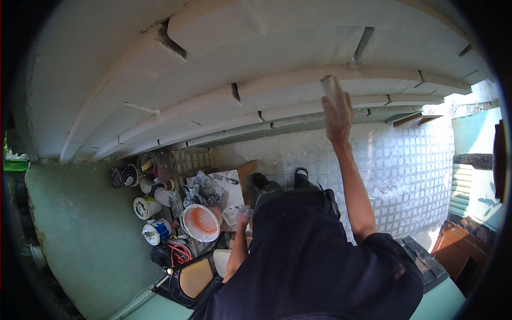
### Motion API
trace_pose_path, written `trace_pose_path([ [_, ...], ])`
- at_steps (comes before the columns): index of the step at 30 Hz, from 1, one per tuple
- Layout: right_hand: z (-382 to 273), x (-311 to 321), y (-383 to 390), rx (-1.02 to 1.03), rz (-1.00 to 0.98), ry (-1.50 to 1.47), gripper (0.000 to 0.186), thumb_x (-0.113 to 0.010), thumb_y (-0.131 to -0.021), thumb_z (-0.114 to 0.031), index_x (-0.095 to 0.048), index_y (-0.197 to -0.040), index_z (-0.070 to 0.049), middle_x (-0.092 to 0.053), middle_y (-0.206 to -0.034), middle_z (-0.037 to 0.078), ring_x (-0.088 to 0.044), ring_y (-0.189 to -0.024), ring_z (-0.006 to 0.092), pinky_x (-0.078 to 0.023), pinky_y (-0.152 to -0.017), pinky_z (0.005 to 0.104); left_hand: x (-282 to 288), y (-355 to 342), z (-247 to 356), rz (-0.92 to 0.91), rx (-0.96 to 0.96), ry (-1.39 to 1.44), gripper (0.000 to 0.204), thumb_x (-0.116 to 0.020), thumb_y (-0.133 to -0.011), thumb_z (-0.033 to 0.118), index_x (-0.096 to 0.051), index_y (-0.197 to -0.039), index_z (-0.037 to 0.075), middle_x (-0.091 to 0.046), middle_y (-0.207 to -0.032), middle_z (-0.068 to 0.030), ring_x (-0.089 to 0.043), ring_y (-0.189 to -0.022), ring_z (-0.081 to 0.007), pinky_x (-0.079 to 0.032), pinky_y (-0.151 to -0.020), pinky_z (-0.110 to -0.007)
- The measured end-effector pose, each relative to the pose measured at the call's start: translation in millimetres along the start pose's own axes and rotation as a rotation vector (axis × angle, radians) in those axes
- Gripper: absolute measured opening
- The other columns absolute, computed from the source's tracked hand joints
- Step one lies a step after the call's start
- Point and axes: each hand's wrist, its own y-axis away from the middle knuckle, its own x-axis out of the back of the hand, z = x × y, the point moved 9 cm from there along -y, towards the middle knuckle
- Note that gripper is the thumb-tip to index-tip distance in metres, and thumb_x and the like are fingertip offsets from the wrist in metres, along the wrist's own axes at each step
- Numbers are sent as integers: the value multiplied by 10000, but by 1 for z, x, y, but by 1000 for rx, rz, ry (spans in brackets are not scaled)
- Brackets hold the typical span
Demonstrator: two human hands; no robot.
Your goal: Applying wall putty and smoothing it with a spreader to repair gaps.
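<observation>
My right hand [338, 118] is raised on an outstretched arm to the white slatted surface [298, 80]. It is closed around a pale, block-like piece [333, 90], slightly blurred, whose exact kind I cannot make out. The piece's upper end is against or just in front of a slat edge. Low on the left, my left hand [243, 219] is closed at a crumpled whitish sheet [231, 215], cloth or plastic. Beside that stands a white bucket [188, 224] with an orange inside, and behind it lies a crumpled grey plastic bag [204, 189].
Several paint tubs [146, 207] and a blue-and-white can [156, 233] line the left wall. A red hose or cable [180, 253] lies near a chair [195, 277] at lower left. Dust-marked tiles [394, 181] cover the floor. Brown wooden furniture [453, 250] stands at right.
</observation>
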Motion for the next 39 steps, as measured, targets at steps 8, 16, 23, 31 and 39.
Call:
trace_pose_path([
  [8,108,147,-15,-463,468,-7,435,-550,-867,-130,-559,-1301,-119,-596,-1085,168,-623,-868,251,-533,-693,379,-16,-4,17,-77,138,47,305,-553,-853,146,-659,-1070,-40,-703,-917,-127,-655,-789,-192,-509,-706,-308],
  [16,30,58,-29,-76,-12,304,390,-571,-866,-27,-588,-1246,-115,-625,-1022,157,-638,-879,286,-543,-742,396,-25,-12,-7,-62,85,-125,256,-543,-879,108,-662,-1086,18,-681,-816,-79,-611,-657,-129,-455,-545,-262],
  [23,70,139,-41,-65,314,324,348,-558,-870,-26,-610,-1207,-92,-640,-1007,146,-651,-858,281,-551,-736,381,-35,-28,-13,-132,324,382,290,-525,-901,112,-592,-1175,40,-676,-934,-66,-603,-642,-153,-476,-551,-272],
  [31,20,53,-29,32,-63,184,371,-550,-863,-11,-607,-1213,-122,-620,-975,142,-648,-859,289,-528,-712,392,-45,-26,-32,-91,12,37,264,-528,-861,134,-677,-1053,30,-683,-769,-67,-610,-702,-125,-472,-601,-288],
  [39,65,107,-32,-274,212,544,395,-558,-873,-24,-588,-1247,-147,-613,-1010,138,-642,-865,266,-539,-735,407,-49,-26,-7,-96,28,135,257,-533,-858,175,-699,-962,9,-676,-771,-65,-618,-718,-151,-478,-646,-297],
])
